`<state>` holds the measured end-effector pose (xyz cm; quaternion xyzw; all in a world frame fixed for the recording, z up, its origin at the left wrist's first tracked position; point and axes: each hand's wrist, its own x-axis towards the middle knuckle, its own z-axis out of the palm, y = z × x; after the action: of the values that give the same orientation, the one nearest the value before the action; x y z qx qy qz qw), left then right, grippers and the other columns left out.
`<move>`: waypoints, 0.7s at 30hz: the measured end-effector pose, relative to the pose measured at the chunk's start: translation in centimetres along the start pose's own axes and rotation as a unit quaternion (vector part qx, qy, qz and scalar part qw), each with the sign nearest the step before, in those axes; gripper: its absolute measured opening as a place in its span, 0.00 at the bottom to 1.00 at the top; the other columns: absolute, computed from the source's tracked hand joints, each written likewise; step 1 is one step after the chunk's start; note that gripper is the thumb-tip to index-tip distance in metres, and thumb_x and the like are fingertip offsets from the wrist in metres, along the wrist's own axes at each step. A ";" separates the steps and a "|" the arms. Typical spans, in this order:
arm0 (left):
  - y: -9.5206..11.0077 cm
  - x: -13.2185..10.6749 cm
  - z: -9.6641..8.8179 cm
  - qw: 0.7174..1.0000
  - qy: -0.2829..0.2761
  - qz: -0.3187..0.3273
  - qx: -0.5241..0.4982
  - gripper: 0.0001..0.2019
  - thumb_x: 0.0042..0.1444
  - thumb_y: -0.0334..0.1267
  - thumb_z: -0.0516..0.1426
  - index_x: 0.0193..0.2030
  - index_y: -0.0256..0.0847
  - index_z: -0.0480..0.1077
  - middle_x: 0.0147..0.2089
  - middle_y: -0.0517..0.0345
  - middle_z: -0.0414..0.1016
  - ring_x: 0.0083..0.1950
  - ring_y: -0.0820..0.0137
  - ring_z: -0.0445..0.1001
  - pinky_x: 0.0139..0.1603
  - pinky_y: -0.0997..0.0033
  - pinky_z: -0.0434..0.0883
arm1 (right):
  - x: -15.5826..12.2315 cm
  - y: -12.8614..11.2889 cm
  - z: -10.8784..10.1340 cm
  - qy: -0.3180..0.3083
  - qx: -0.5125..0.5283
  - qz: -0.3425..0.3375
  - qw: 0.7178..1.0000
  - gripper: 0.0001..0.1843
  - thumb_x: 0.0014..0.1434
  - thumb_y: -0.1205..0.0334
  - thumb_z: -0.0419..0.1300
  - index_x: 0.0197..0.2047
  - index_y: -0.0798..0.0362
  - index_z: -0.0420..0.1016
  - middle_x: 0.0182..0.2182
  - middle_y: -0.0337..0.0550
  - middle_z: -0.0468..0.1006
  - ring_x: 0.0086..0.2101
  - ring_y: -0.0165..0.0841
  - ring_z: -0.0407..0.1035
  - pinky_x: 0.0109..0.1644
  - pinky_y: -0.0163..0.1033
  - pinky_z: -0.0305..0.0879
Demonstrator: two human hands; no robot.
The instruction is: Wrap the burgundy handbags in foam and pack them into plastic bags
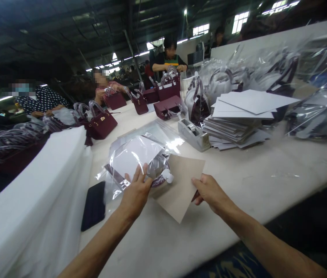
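My left hand (137, 192) lies on a clear plastic bag (128, 144), its fingers stretched out and apart. Inside or under the film are a white sheet (136, 156) and a dark, wrapped part of what looks like a handbag. A plastic-wrapped maroon handle (159, 180) with a white wrapping piece (167, 176) shows just beyond those fingers. In my right hand (209, 192) is the edge of a brown cardboard sheet (181, 185), pinched between thumb and fingers. The sheet slants beside the handle. Something small and dark shows below the right thumb; I cannot make out what.
A tape dispenser (194, 135) and a stack of cardboard sheets (238, 119) stand beyond my right hand. White foam sheets (44, 185) and a dark phone (93, 204) lie left. Maroon handbags (101, 124) line the far side, where several people work. Plastic-wrapped bags (221, 81) are heaped back right.
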<state>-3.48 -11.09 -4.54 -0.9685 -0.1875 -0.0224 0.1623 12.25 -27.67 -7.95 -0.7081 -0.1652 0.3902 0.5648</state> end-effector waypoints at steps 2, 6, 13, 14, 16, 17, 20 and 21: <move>0.0 -0.1 -0.1 1.000 0.002 -0.005 -0.001 0.10 0.57 0.27 0.48 0.40 0.39 0.68 0.66 0.44 0.47 0.66 0.49 0.47 0.52 0.32 0.58 | 0.0 -0.7 0.7 -0.017 -0.002 0.000 1.000 0.10 0.56 0.64 0.46 0.31 0.60 0.65 0.18 0.45 0.73 0.17 0.32 0.69 0.14 0.30 0.61; -0.2 0.0 -0.6 0.999 0.015 -0.028 0.008 0.09 0.57 0.27 0.48 0.39 0.39 0.68 0.65 0.43 0.50 0.64 0.50 0.52 0.52 0.36 0.61 | -1.1 -1.8 1.5 -0.076 -0.017 -0.001 0.997 0.09 0.53 0.65 0.48 0.28 0.60 0.65 0.15 0.46 0.72 0.15 0.34 0.68 0.10 0.29 0.57; -0.3 0.3 -0.7 0.998 0.031 -0.035 0.030 0.10 0.56 0.27 0.49 0.39 0.40 0.69 0.64 0.45 0.53 0.64 0.51 0.53 0.51 0.38 0.63 | -0.5 -1.1 1.4 -0.017 0.001 -0.021 1.000 0.09 0.53 0.66 0.47 0.27 0.58 0.65 0.15 0.40 0.71 0.11 0.27 0.62 0.11 0.29 0.56; -0.2 0.2 -0.6 0.998 0.031 -0.036 0.031 0.10 0.56 0.27 0.48 0.39 0.40 0.69 0.64 0.45 0.53 0.64 0.51 0.54 0.51 0.38 0.63 | -0.2 -0.9 1.0 0.002 0.002 -0.023 1.000 0.09 0.53 0.65 0.48 0.27 0.58 0.65 0.14 0.39 0.70 0.10 0.27 0.61 0.11 0.28 0.56; 0.0 0.1 -0.7 0.998 0.031 -0.033 0.033 0.10 0.56 0.27 0.48 0.39 0.40 0.69 0.64 0.45 0.53 0.64 0.52 0.54 0.51 0.39 0.63 | 0.3 -0.6 0.4 0.026 0.008 -0.022 0.999 0.08 0.54 0.66 0.49 0.27 0.59 0.65 0.14 0.38 0.68 0.10 0.26 0.60 0.10 0.28 0.54; 0.0 0.0 -0.7 0.998 0.031 -0.031 0.034 0.10 0.56 0.27 0.48 0.39 0.40 0.69 0.64 0.44 0.54 0.64 0.51 0.54 0.51 0.39 0.63 | 0.6 -0.5 0.4 0.029 0.013 -0.019 0.999 0.08 0.54 0.66 0.49 0.27 0.59 0.66 0.14 0.38 0.68 0.11 0.26 0.60 0.10 0.29 0.55; 0.0 0.0 -1.0 0.998 0.034 -0.032 0.030 0.10 0.56 0.27 0.48 0.40 0.40 0.68 0.64 0.43 0.54 0.63 0.51 0.55 0.50 0.40 0.63 | 1.6 -0.5 2.0 0.016 0.043 -0.005 0.999 0.09 0.56 0.66 0.50 0.30 0.60 0.68 0.18 0.39 0.70 0.14 0.27 0.64 0.14 0.30 0.60; -0.1 0.1 -1.2 0.998 0.036 -0.034 0.026 0.10 0.56 0.28 0.48 0.40 0.40 0.68 0.64 0.43 0.54 0.63 0.51 0.55 0.50 0.40 0.64 | 2.2 -0.6 3.1 0.013 0.056 0.001 0.998 0.09 0.57 0.65 0.50 0.33 0.60 0.68 0.20 0.39 0.71 0.17 0.27 0.66 0.16 0.31 0.63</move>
<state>-3.43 -11.35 -3.39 -0.9555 -0.2149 -0.0582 0.1932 11.47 -23.95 -8.39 -0.6804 -0.1350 0.3903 0.6054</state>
